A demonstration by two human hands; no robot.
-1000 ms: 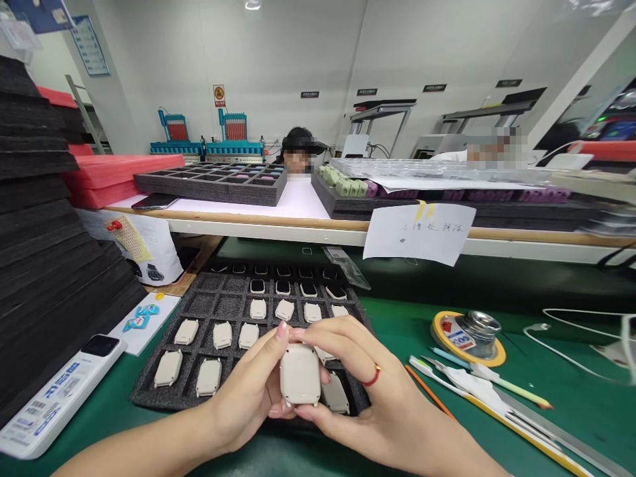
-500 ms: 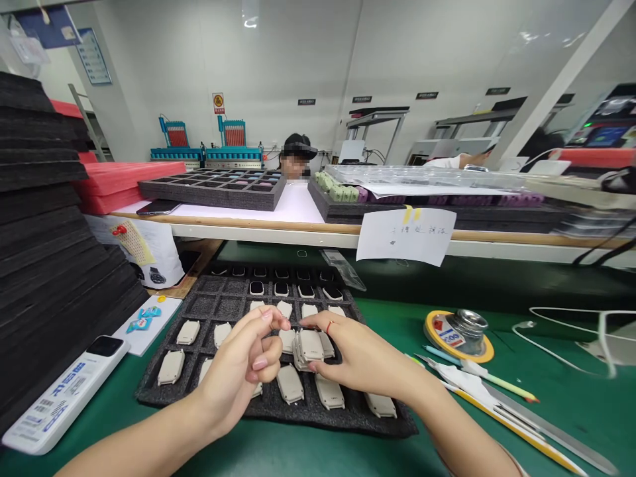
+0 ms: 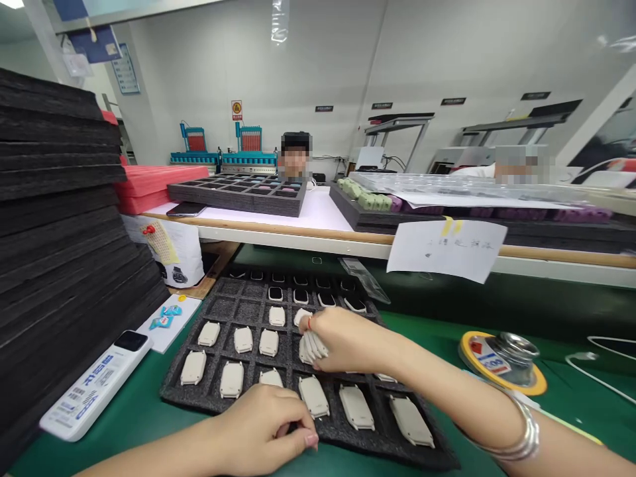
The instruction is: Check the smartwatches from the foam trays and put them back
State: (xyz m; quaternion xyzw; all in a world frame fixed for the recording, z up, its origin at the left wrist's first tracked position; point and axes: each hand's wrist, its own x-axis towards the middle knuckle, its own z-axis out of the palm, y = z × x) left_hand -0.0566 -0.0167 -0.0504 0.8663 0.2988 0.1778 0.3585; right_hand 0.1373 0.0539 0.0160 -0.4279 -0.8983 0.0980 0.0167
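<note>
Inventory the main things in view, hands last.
foam tray: one, black, on green table
watch cases: many, cream, mostly in tray
foam stack: one, black, leftmost
device: one, white, left of tray
packets: two, blue, beyond device
ring: one, yellow, right of tray
note: one, white, on shelf front
upper trays: two-plus, black, on shelf
machines: two, teal, behind shelf
people: two, behind shelf
left hand: one, bare, at tray's near edge
right hand: one, bare, gripping watch cases

Mid-frame, the right hand (image 3: 340, 339) partly hides its watch cases (image 3: 314, 347) from me; lower centre, the left hand (image 3: 271, 424) covers part of 1 tray case (image 3: 271, 377).
</note>
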